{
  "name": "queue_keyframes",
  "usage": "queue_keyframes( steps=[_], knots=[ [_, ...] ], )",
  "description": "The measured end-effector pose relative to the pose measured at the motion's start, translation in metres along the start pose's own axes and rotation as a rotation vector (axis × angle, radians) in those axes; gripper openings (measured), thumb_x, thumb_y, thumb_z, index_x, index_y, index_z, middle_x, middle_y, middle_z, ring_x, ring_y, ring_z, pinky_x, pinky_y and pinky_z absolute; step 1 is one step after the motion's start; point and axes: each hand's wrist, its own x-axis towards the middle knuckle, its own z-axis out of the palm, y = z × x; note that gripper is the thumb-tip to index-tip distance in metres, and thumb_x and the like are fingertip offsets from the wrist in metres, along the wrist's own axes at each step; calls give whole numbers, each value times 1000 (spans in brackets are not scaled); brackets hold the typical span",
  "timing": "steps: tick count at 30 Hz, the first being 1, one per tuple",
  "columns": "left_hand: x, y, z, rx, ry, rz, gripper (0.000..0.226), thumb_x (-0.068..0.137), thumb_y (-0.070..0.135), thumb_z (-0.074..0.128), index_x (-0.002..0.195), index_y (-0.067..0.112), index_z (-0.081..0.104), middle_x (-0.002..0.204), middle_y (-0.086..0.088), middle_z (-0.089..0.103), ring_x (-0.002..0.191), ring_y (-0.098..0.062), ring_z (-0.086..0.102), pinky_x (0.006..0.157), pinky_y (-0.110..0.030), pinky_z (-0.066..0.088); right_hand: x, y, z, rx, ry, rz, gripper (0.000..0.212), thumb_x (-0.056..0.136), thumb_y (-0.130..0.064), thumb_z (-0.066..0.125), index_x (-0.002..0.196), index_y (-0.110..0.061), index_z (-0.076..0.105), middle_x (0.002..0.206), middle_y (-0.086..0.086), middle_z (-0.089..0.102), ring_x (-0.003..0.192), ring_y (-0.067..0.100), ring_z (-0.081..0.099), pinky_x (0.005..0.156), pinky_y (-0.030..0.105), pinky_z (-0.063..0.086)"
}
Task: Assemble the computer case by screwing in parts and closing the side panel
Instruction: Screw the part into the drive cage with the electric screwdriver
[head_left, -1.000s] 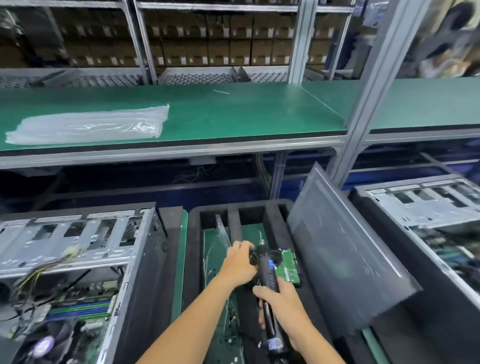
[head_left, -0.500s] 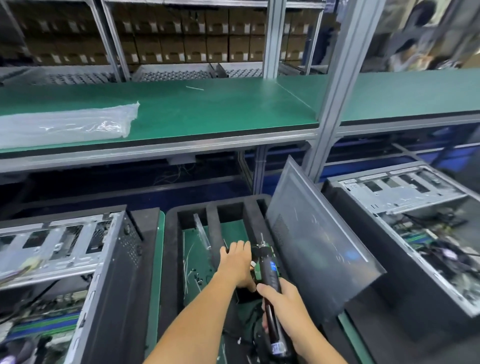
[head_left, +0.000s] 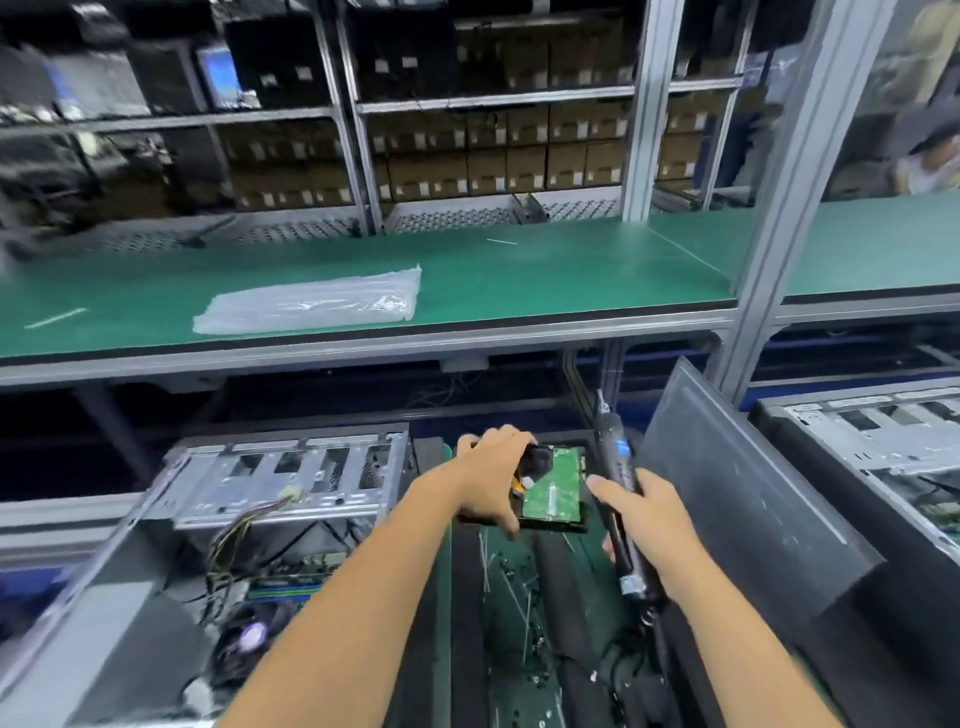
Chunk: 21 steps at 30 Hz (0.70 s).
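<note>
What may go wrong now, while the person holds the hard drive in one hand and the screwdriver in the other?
1. The left hand grips the hard drive only at one edge, above the foam tray; it may slip and fall.
2. Its green circuit board faces up, and the tip of the electric screwdriver in the right hand is close; it may scratch the board.
3. The loose side panel leans beside the right arm; a bump may topple it.

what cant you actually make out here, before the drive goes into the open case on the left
All in the head view:
- Hard drive: its left edge is covered by the left hand.
- Electric screwdriver: its middle is wrapped by the right hand; the bit tip is too small to read.
- Open case: its near end is cut off by the frame edge.
- Loose screws: too small to count.
- Shelf boxes: blurred.
</note>
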Motion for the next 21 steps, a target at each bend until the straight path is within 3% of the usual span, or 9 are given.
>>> queue_keyframes(
  steps=[4, 8, 11, 13, 15, 18, 21],
  knots=[
    [-61, -33, -33, -10, 7, 50, 110, 51, 31, 90, 141, 23, 27, 136, 4, 37, 128, -18, 35, 114, -42, 9, -22, -20, 57, 60, -76, -20, 32, 84, -32, 77, 103, -10, 63, 89, 16, 71, 45, 26, 61, 44, 30, 49],
    [-117, -68, -52, -4, -20, 103, 107, 55, 24, 89, 141, 21, 27, 139, 3, 35, 132, -19, 33, 117, -44, -2, -39, -39, 105, 117, -100, -9, 35, 78, -25, 83, 99, -3, 64, 74, 10, 70, 43, 27, 59, 42, 29, 47],
    [-150, -89, -57, 19, -56, 144, 103, 54, 19, 89, 138, 20, 30, 135, 2, 39, 124, -18, 36, 114, -39, 5, -50, -50, 140, 26, -183, 47, 33, 76, -24, 83, 96, -7, 63, 61, 6, 66, 44, 26, 60, 42, 27, 47],
    [-169, -104, -52, 30, -74, 157, 98, 54, 14, 88, 135, 22, 32, 130, 2, 40, 109, -15, 34, 110, -39, 19, -60, -52, 162, -25, -238, 95, 34, 78, -21, 81, 98, -5, 59, 65, 8, 65, 43, 25, 60, 41, 25, 46],
    [-186, -120, -45, 118, -101, 182, 99, 54, 13, 86, 135, 23, 30, 131, 1, 40, 113, -19, 35, 110, -43, 26, -70, -50, 183, -85, -292, 143, 28, 81, -18, 78, 95, -2, 60, 61, 9, 65, 40, 24, 59, 39, 24, 45],
    [-201, -142, -37, 265, -91, 270, 99, 58, 8, 80, 138, 21, 25, 138, -1, 37, 128, -21, 39, 119, -43, 2, -83, -44, 207, -133, -366, 199, 21, 84, -15, 74, 87, 3, 64, 56, 16, 62, 40, 23, 56, 41, 25, 46],
    [-210, -160, -36, 352, -21, 349, 98, 61, 0, 73, 141, 22, 22, 143, -2, 34, 134, -18, 33, 117, -42, -6, -89, -41, 226, -119, -403, 246, 18, 86, -11, 72, 90, 4, 63, 62, 18, 61, 44, 22, 56, 42, 27, 48]
  ],
)
